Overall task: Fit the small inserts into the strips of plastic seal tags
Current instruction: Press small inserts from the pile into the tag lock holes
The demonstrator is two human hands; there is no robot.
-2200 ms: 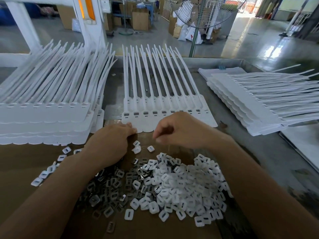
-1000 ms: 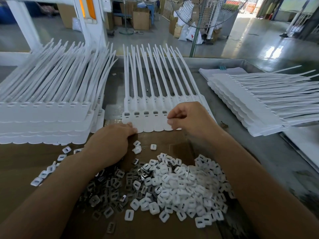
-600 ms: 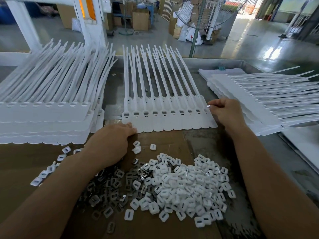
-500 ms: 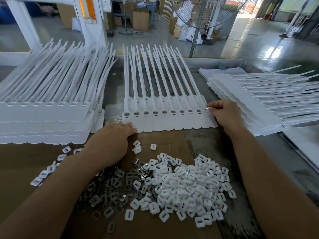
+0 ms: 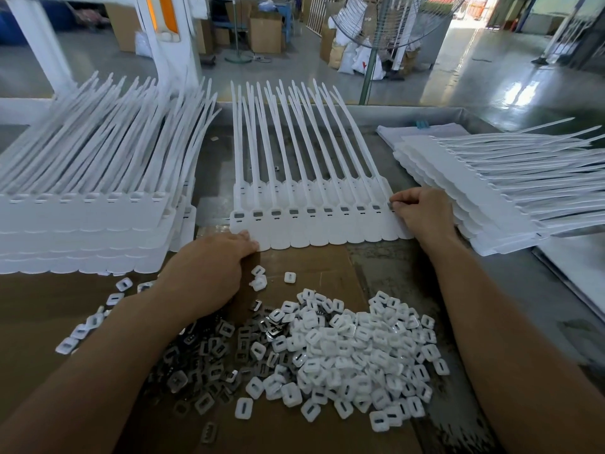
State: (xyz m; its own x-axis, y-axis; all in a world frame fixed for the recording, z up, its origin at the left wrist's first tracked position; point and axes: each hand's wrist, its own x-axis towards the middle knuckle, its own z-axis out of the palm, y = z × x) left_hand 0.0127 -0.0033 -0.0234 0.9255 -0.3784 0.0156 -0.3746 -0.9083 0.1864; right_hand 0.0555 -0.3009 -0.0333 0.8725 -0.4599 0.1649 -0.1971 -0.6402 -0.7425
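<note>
A white strip of plastic seal tags (image 5: 327, 229) lies flat in the middle, tails pointing away from me. My right hand (image 5: 422, 211) is at its right end and pinches a small insert (image 5: 391, 204) against the last tag's slot. My left hand (image 5: 209, 273) rests curled on the cardboard, its fingertips pressing the strip's lower left corner; what its palm holds is hidden. A heap of small white and metal inserts (image 5: 327, 348) lies on the cardboard in front of me.
A tall stack of tag strips (image 5: 88, 221) stands at the left, another stack (image 5: 484, 191) at the right. Brown cardboard (image 5: 42, 309) covers the near table; grey metal table top (image 5: 406, 270) shows beyond. A fan pole (image 5: 368, 70) rises behind the far edge.
My right hand went from the insert heap up to the strip, then along it to the right end, where it stays. My left hand has not moved.
</note>
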